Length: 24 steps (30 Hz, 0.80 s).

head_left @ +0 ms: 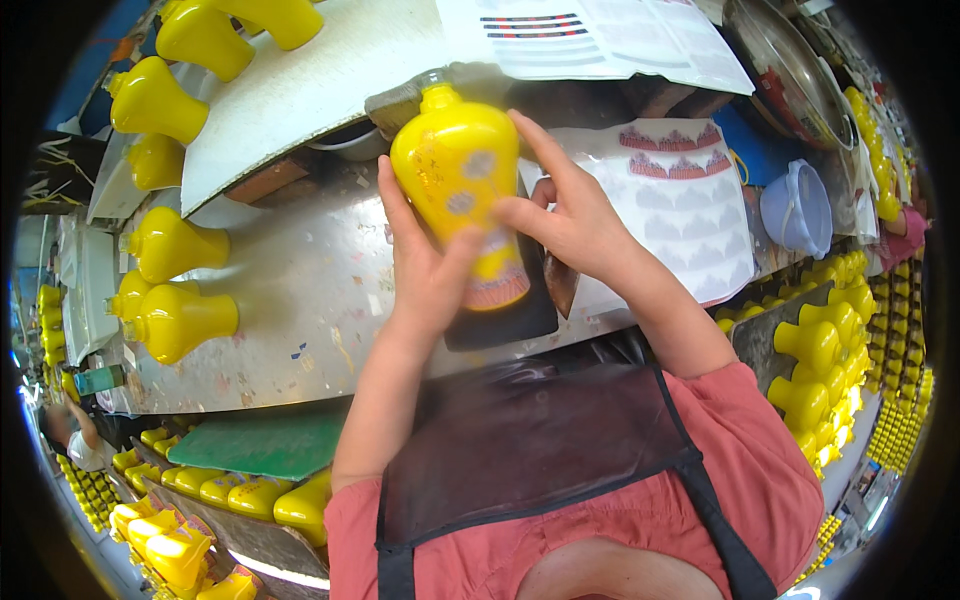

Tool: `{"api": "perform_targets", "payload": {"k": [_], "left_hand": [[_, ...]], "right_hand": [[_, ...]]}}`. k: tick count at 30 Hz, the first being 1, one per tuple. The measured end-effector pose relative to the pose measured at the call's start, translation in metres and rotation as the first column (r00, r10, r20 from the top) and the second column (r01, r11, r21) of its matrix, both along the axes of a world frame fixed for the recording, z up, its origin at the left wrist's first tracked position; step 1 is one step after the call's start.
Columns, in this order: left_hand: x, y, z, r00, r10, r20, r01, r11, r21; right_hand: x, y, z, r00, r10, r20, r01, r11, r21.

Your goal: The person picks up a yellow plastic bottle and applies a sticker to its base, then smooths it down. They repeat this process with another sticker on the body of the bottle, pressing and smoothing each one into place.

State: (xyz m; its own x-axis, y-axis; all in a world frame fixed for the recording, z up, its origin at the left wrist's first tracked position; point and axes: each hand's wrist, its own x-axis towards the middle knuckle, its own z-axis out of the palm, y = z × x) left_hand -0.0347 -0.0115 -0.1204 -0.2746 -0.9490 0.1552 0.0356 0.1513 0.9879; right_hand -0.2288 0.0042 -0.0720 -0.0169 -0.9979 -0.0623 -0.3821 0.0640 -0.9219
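A glossy yellow vase-shaped bottle (455,150) lies between my hands, its narrow neck pointing away from me. Two grey round motifs and fine reddish marks show on its body, and a pinkish-red patterned band (497,288) runs around its base end. My left hand (425,270) grips the bottle's left side, fingers along the edge and thumb on its front. From the right, my right hand (570,215) holds it too, fingers at the shoulder and thumb pressed on the front. Beneath the base end is a dark pad (500,335); a dark, rough block (393,105) sits by the neck.
Decal sheets (690,220) with red patterned strips lie at the right, more printed sheets (590,45) on the raised white board (330,75). Several yellow bottles (180,245) stand along the left table edge. A pale blue bucket (797,208) stands right; crowded bottles fill racks on both sides.
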Motion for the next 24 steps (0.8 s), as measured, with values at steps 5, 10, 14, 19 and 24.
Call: {"api": "perform_targets", "payload": {"k": [5, 10, 14, 19, 24], "left_hand": [[0.008, -0.019, -0.002, 0.996, 0.075, 0.056, -0.059, 0.966, -0.251], [0.013, -0.030, 0.000, 0.898, 0.220, 0.380, 0.023, 0.841, -0.540], [0.009, -0.027, 0.004, 0.853, 0.261, 0.452, 0.035, 0.835, -0.549], [0.006, -0.026, 0.005, 0.863, 0.278, 0.423, 0.005, 0.831, -0.556], [0.006, -0.026, 0.005, 0.857, 0.293, 0.423, -0.003, 0.825, -0.564]], "right_hand": [[-0.007, -0.008, 0.019, 0.997, 0.002, -0.082, -0.007, 0.998, -0.066], [0.002, -0.021, 0.021, 1.000, 0.019, 0.018, -0.017, 0.996, -0.090], [0.008, -0.025, 0.020, 0.997, -0.016, -0.074, 0.006, 0.991, -0.133], [0.011, -0.024, 0.022, 0.991, -0.040, -0.131, 0.019, 0.987, -0.158], [0.012, -0.025, 0.024, 0.991, -0.032, -0.134, 0.009, 0.986, -0.168]]}}
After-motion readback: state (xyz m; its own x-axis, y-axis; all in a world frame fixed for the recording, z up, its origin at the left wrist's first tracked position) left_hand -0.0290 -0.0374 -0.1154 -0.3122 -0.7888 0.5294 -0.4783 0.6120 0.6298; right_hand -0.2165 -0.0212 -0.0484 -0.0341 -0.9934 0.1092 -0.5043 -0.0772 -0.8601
